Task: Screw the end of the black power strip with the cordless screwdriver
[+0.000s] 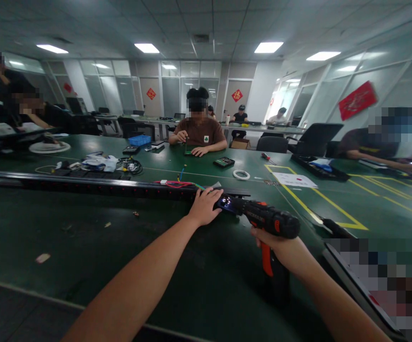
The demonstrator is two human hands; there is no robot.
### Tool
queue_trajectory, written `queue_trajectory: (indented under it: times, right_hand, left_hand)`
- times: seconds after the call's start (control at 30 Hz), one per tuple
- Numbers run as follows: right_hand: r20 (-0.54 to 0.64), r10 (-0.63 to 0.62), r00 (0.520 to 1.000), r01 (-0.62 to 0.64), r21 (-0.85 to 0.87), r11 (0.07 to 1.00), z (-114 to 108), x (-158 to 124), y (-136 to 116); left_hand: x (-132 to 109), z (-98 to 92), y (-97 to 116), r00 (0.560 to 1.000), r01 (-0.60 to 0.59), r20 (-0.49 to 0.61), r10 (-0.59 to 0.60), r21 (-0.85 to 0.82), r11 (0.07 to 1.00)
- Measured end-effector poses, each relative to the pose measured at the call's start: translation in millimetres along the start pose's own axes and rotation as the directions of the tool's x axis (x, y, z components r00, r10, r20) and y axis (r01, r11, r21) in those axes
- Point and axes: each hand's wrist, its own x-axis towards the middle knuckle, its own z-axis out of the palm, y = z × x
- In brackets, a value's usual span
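Note:
My left hand point(205, 206) lies over the right end of a long black metal bar point(127, 191), its fingers spread across the top. In my right hand point(280, 247) is a black and orange cordless drill point(272, 219), held by the handle. The drill's nose points left at the bar's end, just beside my left fingers. A shiny dark piece point(226, 203) shows between my left hand and the drill; where the drill's tip touches is hard to see. Red and coloured wires point(177, 184) run along the bar near my left fingertips.
Bags and cables point(101, 163) lie behind the bar. A tape roll point(241, 175), a screwdriver point(266, 156) and a black parts box point(223, 162) are beyond it. One person point(201, 135) sits opposite, others at both sides. A grey-edged device point(359, 287) lies at right.

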Motion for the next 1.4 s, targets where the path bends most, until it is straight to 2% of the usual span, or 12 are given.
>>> queue_trajectory:
  times: [0.3,0.63,1.1,1.4]
  right_hand:
    - [0.010,0.000,1.000,-0.001,0.092,0.996,0,-3,-6]
    - [0.022,0.010,1.000,-0.012,0.066,0.998,0,-4,-8]
    - [-0.049,0.031,0.998,-0.031,0.009,0.999,0,-5,-14]
    - [-0.097,-0.027,0.995,0.023,-0.037,0.999,-1,-2,-7]
  left_hand:
    - [0,2.1,-1,1.000,-0.004,-0.010,0.004,-0.002,1.000]
    - [-1,1.2,0,1.000,0.001,-0.009,-0.001,0.001,1.000]
    - [-1,0.1,0,1.000,-0.004,-0.003,0.004,-0.006,1.000]
    - [0,-0.4,0,1.000,-0.002,-0.005,0.002,-0.006,1.000]
